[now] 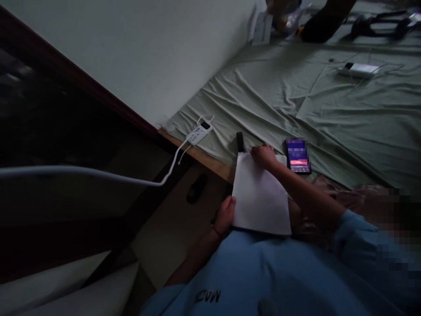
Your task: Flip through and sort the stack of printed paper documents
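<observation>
cable (98, 175): white, comes in from the left over the dark floor side and climbs to the bed's wooden edge (210, 163).
charger (201, 131): white block w/ dark face, on the green bedsheet (345, 123) just inside that edge, near the wall.
left hand (225, 214): at the sheet's lower-left edge, off the bed, over the lap. Fingers closed on the paper's rim w/ thumb on top, so it grips the edge. Thin band on the wrist.
white sheet (259, 197): blank paper, tilted. Its top end lies over the bed's edge, its bottom end reaches the blue shirt, and it sits between the 2 hands.
black item (240, 141): small, dark, on the bedsheet just above the sheet's top-left corner (too dim to say what it is).
right hand (264, 156): on the sheet's top edge, fingers curled down & together, touching the paper. Can't tell if it pinches or only presses.
phone (297, 156): screen lit, flat on the bedsheet just right of the right hand, close to the bed's edge.
white box (359, 70): w/ a thin lead, well apart, far up the bed to the right.
</observation>
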Action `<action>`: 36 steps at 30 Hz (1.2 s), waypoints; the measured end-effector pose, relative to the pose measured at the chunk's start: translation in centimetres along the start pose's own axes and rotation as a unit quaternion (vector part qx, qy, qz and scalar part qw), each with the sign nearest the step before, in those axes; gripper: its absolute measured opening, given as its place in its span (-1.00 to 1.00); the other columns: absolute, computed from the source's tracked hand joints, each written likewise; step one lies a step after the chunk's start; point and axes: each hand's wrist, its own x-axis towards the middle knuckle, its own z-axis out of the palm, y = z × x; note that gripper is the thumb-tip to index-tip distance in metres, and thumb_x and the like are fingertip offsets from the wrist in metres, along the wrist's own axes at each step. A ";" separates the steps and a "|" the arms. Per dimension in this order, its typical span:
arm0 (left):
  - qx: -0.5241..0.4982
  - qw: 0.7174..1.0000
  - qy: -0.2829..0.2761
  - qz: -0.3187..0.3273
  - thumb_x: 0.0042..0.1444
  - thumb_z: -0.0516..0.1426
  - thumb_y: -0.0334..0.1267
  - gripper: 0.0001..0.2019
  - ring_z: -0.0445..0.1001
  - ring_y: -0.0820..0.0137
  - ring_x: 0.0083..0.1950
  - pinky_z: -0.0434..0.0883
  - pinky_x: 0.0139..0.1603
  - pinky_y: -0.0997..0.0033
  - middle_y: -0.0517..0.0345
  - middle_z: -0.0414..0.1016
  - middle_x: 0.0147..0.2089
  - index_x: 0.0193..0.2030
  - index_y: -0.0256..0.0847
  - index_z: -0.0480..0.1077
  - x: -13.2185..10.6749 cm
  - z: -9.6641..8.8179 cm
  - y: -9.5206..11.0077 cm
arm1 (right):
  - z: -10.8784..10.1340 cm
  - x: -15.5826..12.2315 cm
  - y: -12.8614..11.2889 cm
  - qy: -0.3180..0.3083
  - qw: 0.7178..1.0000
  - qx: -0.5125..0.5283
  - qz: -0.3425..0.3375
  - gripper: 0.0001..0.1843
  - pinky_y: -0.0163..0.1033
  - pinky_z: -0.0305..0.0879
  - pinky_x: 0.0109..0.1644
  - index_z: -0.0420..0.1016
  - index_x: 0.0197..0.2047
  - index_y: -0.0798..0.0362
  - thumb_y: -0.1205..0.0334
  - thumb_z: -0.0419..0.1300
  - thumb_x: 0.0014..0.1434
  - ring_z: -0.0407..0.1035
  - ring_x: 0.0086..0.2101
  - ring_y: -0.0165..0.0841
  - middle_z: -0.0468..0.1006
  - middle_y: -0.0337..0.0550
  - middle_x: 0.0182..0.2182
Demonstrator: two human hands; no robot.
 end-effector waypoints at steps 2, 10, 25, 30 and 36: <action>-0.005 1.000 0.007 -0.003 0.16 0.09 0.34 -0.39 0.37 0.33 -0.21 0.31 -0.18 0.42 0.06 0.48 -0.28 -0.28 -0.29 0.44 0.0 0.1 0.1 | 0.0 0.4 0.1 -0.006 1.000 0.005 0.008 -0.59 -0.02 0.22 0.06 0.63 0.01 0.05 0.20 -0.03 0.38 0.35 0.08 -0.01 0.63 0.14 -0.09; -0.068 0.996 0.025 -0.044 0.06 0.16 0.36 -0.35 0.36 0.35 -0.23 0.33 -0.18 0.40 0.04 0.50 -0.24 -0.22 -0.33 0.46 0.3 1.0 1.4 | -0.8 1.3 -0.1 -0.012 1.000 0.016 0.007 -0.61 0.04 0.24 0.05 0.65 -0.04 0.11 0.26 0.00 0.34 0.34 0.06 0.05 0.64 0.18 -0.12; -0.051 0.997 0.016 -0.050 0.03 0.12 0.45 -0.28 0.40 0.31 -0.24 0.34 -0.18 0.36 0.01 0.52 -0.27 -0.23 -0.31 0.47 0.3 1.6 1.1 | 1.2 -0.2 -2.0 0.098 0.975 0.015 -0.200 -0.36 0.14 -0.35 0.51 0.28 0.41 0.15 0.50 -0.10 0.30 0.06 0.41 -0.21 0.24 -0.04 0.41; -0.063 0.996 0.014 -0.062 0.03 0.17 0.42 -0.28 0.47 0.27 -0.13 0.39 -0.09 0.36 -0.07 0.57 -0.13 -0.13 -0.32 0.49 0.1 1.8 1.1 | 1.6 -0.4 -2.7 0.110 0.977 0.022 -0.180 -0.39 0.14 -0.36 0.52 0.31 0.39 0.15 0.48 -0.13 0.32 0.10 0.39 -0.21 0.27 -0.05 0.39; -0.151 0.971 -0.078 -0.170 -0.14 0.32 0.36 -0.21 0.55 0.19 -0.19 0.44 -0.20 0.30 -0.12 0.60 -0.21 -0.05 -0.39 0.52 0.0 1.8 1.2 | 1.1 -0.5 -2.9 0.110 0.980 0.065 -0.153 -0.38 0.18 -0.29 0.51 0.30 0.39 0.11 0.49 -0.10 0.30 0.17 0.35 -0.19 0.25 -0.06 0.40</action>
